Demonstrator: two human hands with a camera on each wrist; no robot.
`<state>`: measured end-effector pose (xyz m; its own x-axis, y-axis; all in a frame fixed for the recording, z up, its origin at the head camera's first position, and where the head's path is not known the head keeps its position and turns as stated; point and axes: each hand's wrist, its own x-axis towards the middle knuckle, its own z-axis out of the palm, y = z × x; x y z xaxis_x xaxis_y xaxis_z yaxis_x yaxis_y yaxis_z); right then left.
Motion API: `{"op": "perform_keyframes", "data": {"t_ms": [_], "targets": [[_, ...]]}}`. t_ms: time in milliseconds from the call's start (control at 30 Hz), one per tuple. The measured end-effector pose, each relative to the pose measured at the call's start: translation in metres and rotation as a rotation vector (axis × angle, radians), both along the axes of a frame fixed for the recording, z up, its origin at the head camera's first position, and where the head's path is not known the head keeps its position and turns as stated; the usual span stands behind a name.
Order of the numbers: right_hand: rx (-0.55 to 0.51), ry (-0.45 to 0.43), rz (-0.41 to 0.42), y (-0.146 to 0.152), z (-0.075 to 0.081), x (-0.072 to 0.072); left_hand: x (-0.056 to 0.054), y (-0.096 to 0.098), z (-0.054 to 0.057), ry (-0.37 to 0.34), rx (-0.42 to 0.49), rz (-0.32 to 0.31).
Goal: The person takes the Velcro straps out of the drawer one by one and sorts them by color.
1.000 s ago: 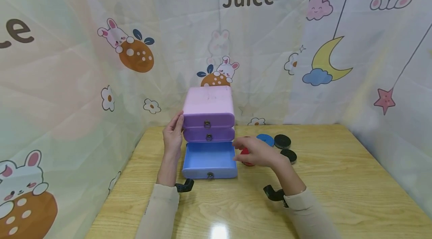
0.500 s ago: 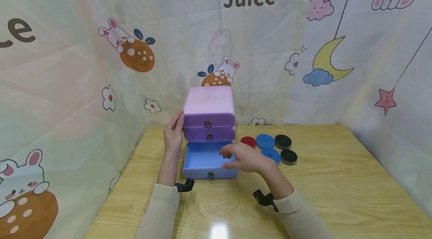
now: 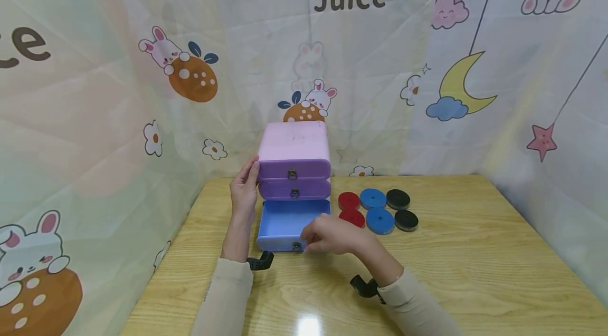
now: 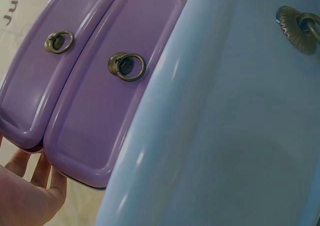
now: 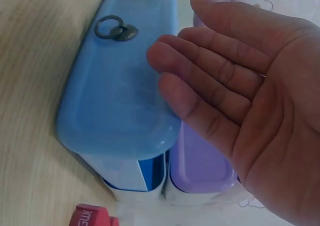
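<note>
A small drawer cabinet [image 3: 294, 141] with a pink top stands on the table. Its two purple drawers [image 3: 294, 170] are closed, while the blue bottom drawer [image 3: 280, 243] is pulled out and its visible inside is bare. My left hand [image 3: 244, 193] rests against the cabinet's left side, fingertips at the upper purple drawer's edge. My right hand [image 3: 332, 233] is over the front right part of the blue drawer, close to its bronze ring pull [image 3: 296, 246]. In the right wrist view, its relaxed fingers [image 5: 190, 98] hold nothing in front of the blue drawer face.
Right of the cabinet lie flat round discs in pairs: red discs [image 3: 349, 200], blue discs [image 3: 373, 198] and black discs [image 3: 398, 199]. A printed cloth [image 3: 380, 88] hangs behind the wooden table [image 3: 475, 251].
My right hand has moved left and toward me, from beside the red discs to the blue drawer's front. My left hand has stayed at the cabinet's side.
</note>
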<state>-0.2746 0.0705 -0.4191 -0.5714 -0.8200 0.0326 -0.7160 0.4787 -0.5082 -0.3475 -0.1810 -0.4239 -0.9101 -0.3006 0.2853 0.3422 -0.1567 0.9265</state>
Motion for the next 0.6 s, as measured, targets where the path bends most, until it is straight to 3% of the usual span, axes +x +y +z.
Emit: {"op": "perform_keyframes", "data": {"t_ms": [200,433,600], "targets": [[0.061,0.013,-0.008,-0.007,-0.006,0.005,0.000,-0.001,0.000,0.013,0.000,-0.002],[0.161,0.103,0.004,-0.019,-0.019,0.009,0.000,-0.001,-0.001,0.010,0.008,-0.011],[0.260,0.106,-0.004,-0.024,-0.024,0.015,0.000,-0.001,-0.001,0.008,0.013,-0.008]]}}
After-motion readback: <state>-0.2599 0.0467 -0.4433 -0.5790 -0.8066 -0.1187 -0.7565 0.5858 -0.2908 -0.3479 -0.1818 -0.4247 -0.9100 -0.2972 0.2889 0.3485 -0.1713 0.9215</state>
